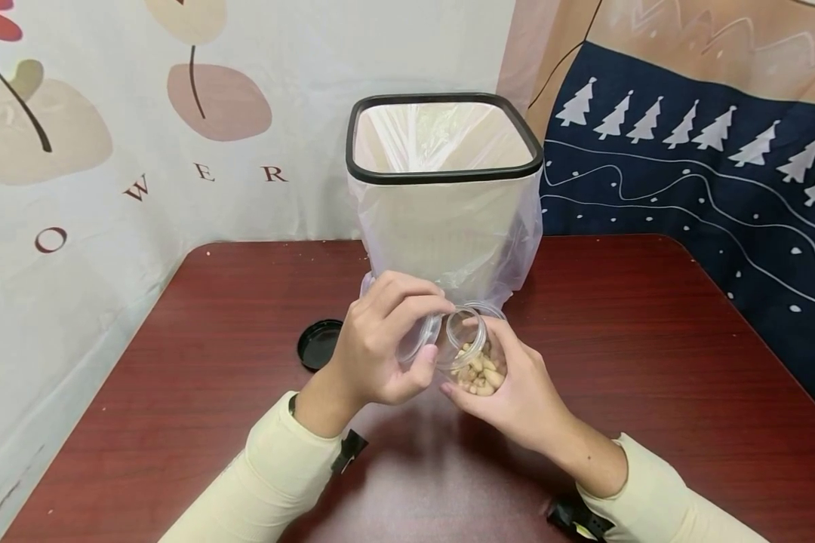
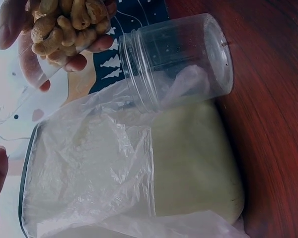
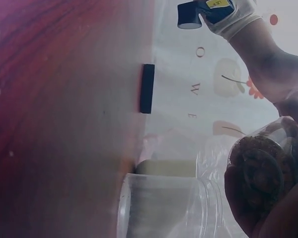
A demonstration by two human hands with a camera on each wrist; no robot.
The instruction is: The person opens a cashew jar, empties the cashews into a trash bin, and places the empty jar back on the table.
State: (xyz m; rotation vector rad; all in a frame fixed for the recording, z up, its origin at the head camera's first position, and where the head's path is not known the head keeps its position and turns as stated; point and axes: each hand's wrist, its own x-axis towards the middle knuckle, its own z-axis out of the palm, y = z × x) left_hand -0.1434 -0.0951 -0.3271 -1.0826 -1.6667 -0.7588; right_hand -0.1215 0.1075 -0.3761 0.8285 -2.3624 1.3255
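Note:
In the head view my right hand (image 1: 516, 385) grips a clear plastic jar of cashews (image 1: 478, 377) round its side, above the table. The jar's round mouth faces up. Close on its left, my left hand (image 1: 387, 339) holds a clear round, lid-like piece (image 1: 416, 343) between thumb and fingers; its exact kind is hard to tell. The cashews (image 2: 69, 29) show through the jar wall in the left wrist view. A second clear jar (image 2: 179, 64), with no nuts visible in it, stands upright on the table, mostly hidden behind the held jar in the head view.
A bin with a black rim (image 1: 444, 179) and a thin plastic liner stands at the table's back. A black round lid (image 1: 319, 345) lies on the dark red table (image 1: 652, 339), left of the hands. Printed cloths hang behind.

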